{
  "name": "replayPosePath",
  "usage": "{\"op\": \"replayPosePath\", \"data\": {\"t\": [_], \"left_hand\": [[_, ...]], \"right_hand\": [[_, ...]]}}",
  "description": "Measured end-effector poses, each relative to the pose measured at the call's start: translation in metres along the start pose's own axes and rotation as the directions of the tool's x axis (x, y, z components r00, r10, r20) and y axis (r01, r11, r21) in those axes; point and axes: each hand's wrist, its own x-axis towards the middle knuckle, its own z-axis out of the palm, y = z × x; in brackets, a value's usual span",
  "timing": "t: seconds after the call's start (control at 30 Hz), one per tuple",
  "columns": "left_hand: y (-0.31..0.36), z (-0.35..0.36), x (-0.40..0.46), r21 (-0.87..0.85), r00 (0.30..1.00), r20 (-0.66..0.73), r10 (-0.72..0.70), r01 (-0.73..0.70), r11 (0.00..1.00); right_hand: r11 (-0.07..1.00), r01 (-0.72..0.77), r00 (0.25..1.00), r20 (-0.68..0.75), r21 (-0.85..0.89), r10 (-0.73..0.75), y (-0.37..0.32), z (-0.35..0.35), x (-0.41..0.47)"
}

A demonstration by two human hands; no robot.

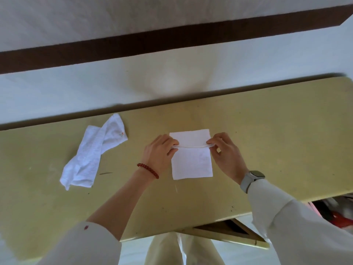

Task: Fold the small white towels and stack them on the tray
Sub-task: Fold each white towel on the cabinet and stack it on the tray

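Both hands — left hand (159, 152), right hand (226, 153) — pinching towel (192, 163) fold, fingertips hidden underneath

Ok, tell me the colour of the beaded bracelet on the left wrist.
Dark red beaded bracelet, clearest in the head view.

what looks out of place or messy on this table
The crumpled towel at the table's left lies twisted and unfolded, unlike the flat towel both hands are folding. No tray is in view.
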Motion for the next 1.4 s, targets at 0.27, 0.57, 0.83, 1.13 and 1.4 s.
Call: {"op": "replayPosePath", "data": {"t": [0.27, 0.57, 0.83, 1.13, 1.4], "left_hand": [[0.002, 0.027, -0.045, 0.019, 0.993, 0.017, 0.118, -0.118, 0.993], [0.004, 0.036, -0.062, 0.023, 0.991, 0.049, 0.124, -0.125, 0.992], [0.004, 0.041, -0.071, 0.017, 0.990, 0.033, 0.136, -0.136, 0.991], [0.006, 0.041, -0.075, 0.076, 0.984, -0.036, 0.175, -0.172, 0.982], [0.005, 0.049, -0.079, 0.047, 0.983, -0.009, 0.184, -0.184, 0.982]], "right_hand": [[0.993, 0.007, 1.000, 0.023, -0.121, -0.004, 0.013, 0.012, -0.050], [0.987, 0.008, 1.000, 0.017, -0.163, -0.005, 0.019, 0.023, -0.067], [0.981, 0.047, 0.999, -0.001, -0.186, -0.048, 0.021, 0.026, -0.075], [0.975, 0.082, 0.996, -0.017, -0.204, -0.088, 0.019, 0.026, -0.080], [0.975, 0.080, 0.997, 0.013, -0.208, -0.079, 0.023, 0.026, -0.082]]}}
